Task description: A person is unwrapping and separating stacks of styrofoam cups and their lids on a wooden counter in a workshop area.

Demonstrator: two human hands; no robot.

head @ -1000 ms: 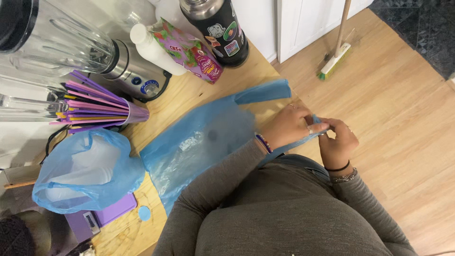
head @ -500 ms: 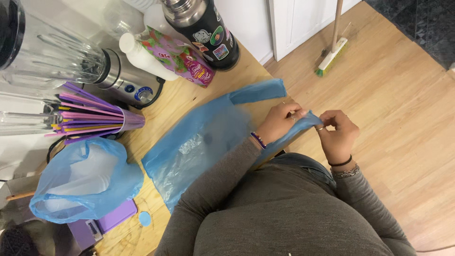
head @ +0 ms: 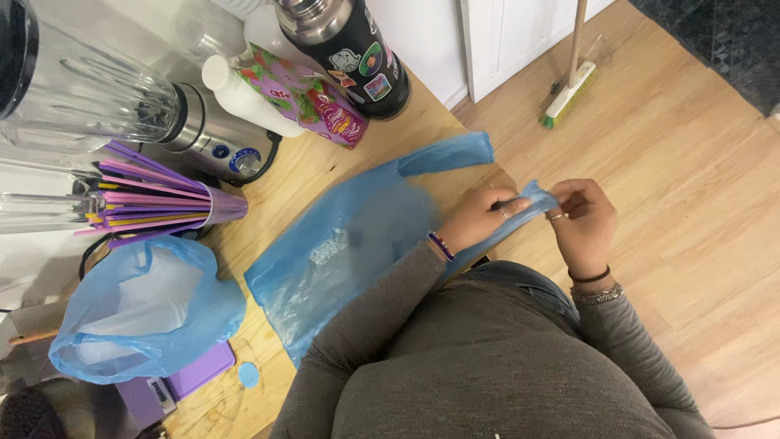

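Note:
A flat blue plastic bag (head: 341,244) lies spread on the wooden counter (head: 325,167). One handle loop points toward the counter's far edge; the other reaches off the near edge. My left hand (head: 475,215) pinches that near handle at the counter's edge. My right hand (head: 583,219) grips the same handle's end just beyond the counter, over the floor. The strip is stretched between both hands. My grey sleeves cover part of the bag.
A second blue bag (head: 146,309) sits puffed up at the left. A purple cup of straws (head: 162,203), a blender (head: 122,114), a white bottle with a floral wrapper (head: 284,93) and a black flask (head: 349,49) stand behind. A broom (head: 569,89) leans by the white door.
The view has shifted slightly. My hands have drawn a little apart along the bag handle, pulling it straighter. The bag stays flat on the counter.

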